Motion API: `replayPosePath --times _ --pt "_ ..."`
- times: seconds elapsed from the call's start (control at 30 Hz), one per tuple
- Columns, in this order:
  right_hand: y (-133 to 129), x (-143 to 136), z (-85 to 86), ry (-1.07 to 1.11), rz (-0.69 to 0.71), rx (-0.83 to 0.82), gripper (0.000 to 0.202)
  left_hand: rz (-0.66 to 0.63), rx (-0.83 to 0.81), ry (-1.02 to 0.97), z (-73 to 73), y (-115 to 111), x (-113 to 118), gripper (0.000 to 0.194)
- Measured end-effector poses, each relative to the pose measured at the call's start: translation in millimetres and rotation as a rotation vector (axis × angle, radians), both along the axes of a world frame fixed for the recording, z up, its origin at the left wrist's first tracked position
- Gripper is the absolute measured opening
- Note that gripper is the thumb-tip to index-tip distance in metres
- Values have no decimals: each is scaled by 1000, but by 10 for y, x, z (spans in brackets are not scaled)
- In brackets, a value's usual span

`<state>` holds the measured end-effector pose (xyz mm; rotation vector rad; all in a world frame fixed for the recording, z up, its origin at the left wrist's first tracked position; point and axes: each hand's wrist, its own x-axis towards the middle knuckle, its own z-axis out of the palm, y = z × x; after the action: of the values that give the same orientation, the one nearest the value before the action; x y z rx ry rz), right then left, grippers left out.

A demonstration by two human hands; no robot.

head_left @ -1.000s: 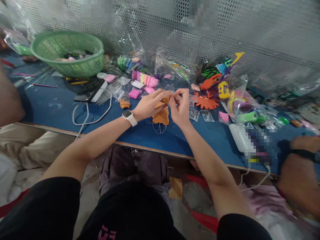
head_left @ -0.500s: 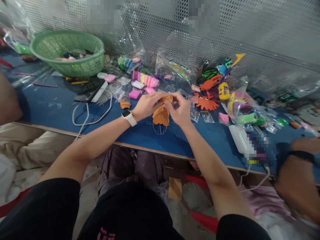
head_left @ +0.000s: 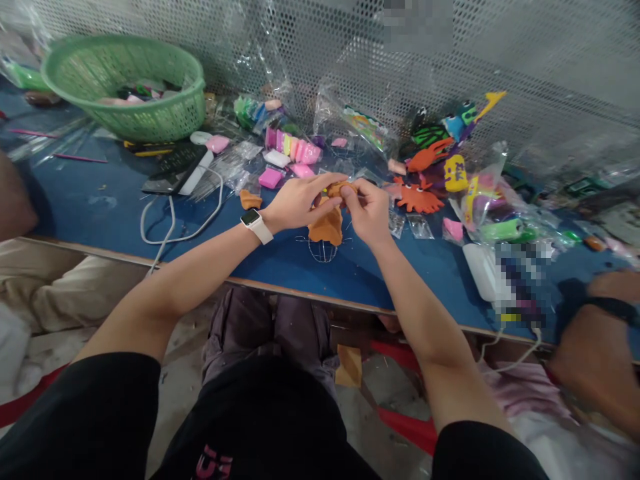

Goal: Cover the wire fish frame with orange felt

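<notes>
Between the fingertips of both my hands is a piece of orange-brown modelling clay (head_left: 341, 189). My left hand (head_left: 299, 201), below a white-strapped watch, has its fingers curled round the left side of it. On the other side my right hand (head_left: 371, 212) pinches it with thumb and fingers. Just below them, a thin wire frame (head_left: 323, 252) rests on the blue table, its upper part covered by a flattened sheet of the same clay (head_left: 326, 228). Whether the held piece joins that sheet is hidden by my fingers. A separate clay lump (head_left: 250, 200) lies left of my left wrist.
A green basket (head_left: 125, 113) stands at the back left, near a dark device with a white cable (head_left: 220, 200). Pink clay packets (head_left: 271, 177) lie behind my hands. An orange crab figure (head_left: 419, 197) sits to the right, before a white power bank-like block (head_left: 480, 272). Other people's arms flank me.
My right hand has shifted slightly right and its fingers have curled in more around the clay. The held piece now looks more bunched up. The whole view has tilted a little.
</notes>
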<state>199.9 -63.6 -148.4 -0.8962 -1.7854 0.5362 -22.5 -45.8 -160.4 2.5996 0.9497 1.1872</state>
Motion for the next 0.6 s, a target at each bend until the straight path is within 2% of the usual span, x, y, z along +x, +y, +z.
replayPosePath --times 0.13,0.23,0.33,0.4,0.47,0.5,0.57,0.6 --pt "9 -27 -27 33 1 -3 68 3 16 -42 10 29 17 43" --pt "39 -47 -92 96 0 13 60 16 30 -71 -4 1 12 41" --pt "83 -35 -115 159 -18 51 55 -24 22 -155 -24 -29 18 46" --pt "113 -27 -59 166 -20 77 54 -70 -27 -287 12 17 60 56" --pt "148 -63 54 130 -4 92 56 -118 -138 -459 142 158 140 63" --pt "176 -112 123 104 7 99 57 -142 -203 -533 250 263 191 65" --pt "268 -277 267 52 22 117 62 -145 -293 -582 547 512 300 76" --pt "342 -385 335 39 9 132 64 -85 -254 -561 718 639 351 83"
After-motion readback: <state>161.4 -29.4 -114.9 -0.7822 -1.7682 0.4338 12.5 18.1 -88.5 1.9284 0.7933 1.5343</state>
